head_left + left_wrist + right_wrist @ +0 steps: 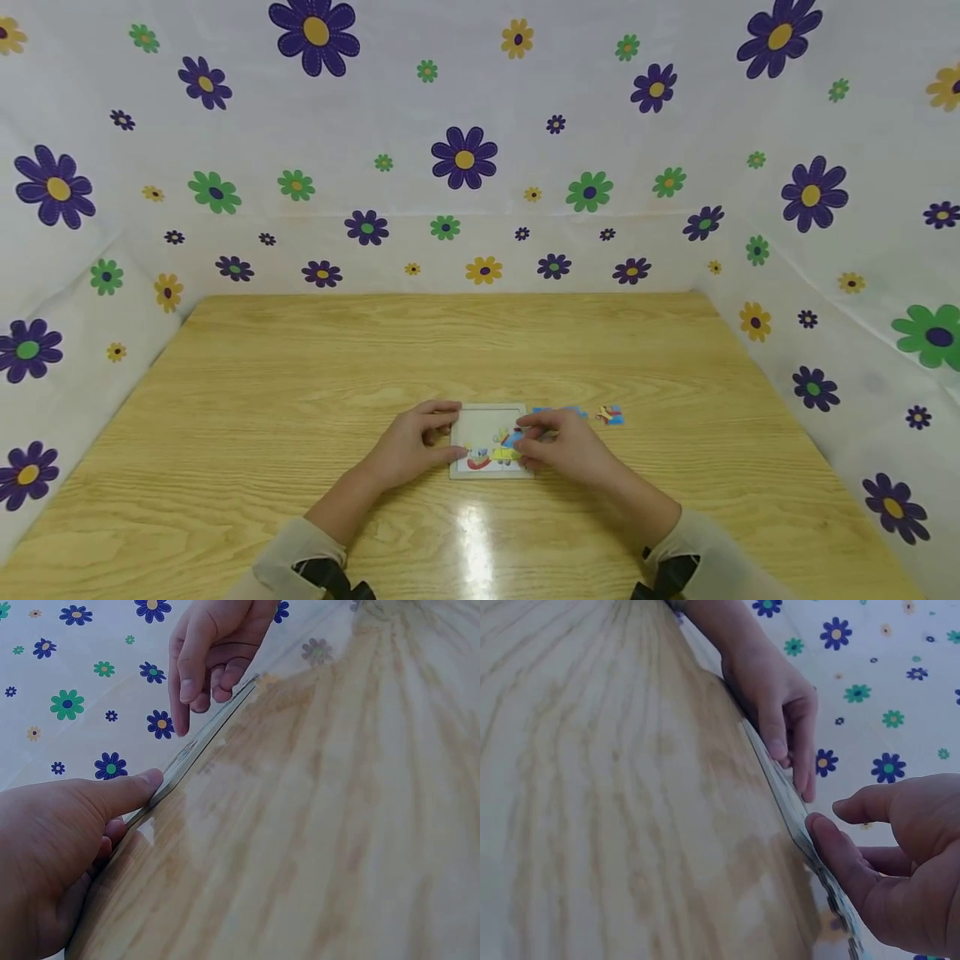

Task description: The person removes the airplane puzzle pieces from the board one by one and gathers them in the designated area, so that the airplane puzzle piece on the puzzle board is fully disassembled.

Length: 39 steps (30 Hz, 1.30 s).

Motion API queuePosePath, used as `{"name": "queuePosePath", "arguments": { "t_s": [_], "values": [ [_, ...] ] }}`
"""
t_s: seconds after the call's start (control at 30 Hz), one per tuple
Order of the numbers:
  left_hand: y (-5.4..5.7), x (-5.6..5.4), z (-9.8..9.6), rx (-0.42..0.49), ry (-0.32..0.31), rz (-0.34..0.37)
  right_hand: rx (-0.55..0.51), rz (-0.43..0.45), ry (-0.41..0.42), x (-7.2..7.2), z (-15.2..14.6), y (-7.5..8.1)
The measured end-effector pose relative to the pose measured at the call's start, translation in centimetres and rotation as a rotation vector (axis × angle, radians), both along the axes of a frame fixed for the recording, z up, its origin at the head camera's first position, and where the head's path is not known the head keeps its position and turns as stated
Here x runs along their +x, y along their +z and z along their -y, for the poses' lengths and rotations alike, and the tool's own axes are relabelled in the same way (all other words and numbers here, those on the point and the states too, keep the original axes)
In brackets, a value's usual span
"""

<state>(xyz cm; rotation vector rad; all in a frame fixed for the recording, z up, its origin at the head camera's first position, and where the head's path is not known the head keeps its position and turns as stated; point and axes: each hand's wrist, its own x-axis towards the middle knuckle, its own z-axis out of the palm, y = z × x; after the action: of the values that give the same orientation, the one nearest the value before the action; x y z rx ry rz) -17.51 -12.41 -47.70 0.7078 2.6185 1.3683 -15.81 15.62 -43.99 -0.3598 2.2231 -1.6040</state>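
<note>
A pale square puzzle tray [482, 422] lies on the table between the hands. Several picture pieces [501, 454], red, yellow and blue, cover its lower part, while bare board shows above. My left hand [418, 442] holds the tray's left side, with the thumb [142, 787] on the rim in the left wrist view. Over the tray's right side is my right hand [566, 447], fingertips close to a blue piece [513, 438]. In the right wrist view its thumb [831, 836] touches the tray edge, and the forefinger stands apart with nothing seen pinched between them.
Loose blue puzzle pieces [574, 412] lie right of the tray, partly behind the right hand. Farther right is a blue and yellow piece [611, 415]. Flower-printed cloth [465, 200] encloses the wooden table [300, 358] at the back and both sides.
</note>
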Motion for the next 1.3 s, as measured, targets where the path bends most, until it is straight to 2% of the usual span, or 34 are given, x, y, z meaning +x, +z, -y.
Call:
{"name": "queuePosePath", "arguments": {
  "t_s": [0.13,0.37,0.53,0.9,1.07,1.3],
  "values": [
    [0.0,0.0,-0.1,0.005,-0.001,-0.002,-0.007,0.023,0.016,0.2,0.5,-0.2],
    [0.1,0.2,-0.3,0.011,-0.003,0.007,0.065,-0.024,0.01,0.5,0.7,-0.2],
    [0.0,0.5,-0.2,0.0,0.004,0.019,0.067,-0.007,-0.02,0.8,0.9,-0.4],
    [-0.1,0.2,0.0,-0.009,0.008,-0.013,0.045,-0.055,-0.093,0.9,1.5,-0.4],
    [-0.1,0.1,0.0,-0.008,0.01,-0.004,0.011,-0.03,-0.111,0.6,1.5,-0.4],
    [0.0,0.0,0.0,-0.007,0.008,0.005,-0.046,0.059,-0.122,0.6,1.3,0.0]
  ]
}}
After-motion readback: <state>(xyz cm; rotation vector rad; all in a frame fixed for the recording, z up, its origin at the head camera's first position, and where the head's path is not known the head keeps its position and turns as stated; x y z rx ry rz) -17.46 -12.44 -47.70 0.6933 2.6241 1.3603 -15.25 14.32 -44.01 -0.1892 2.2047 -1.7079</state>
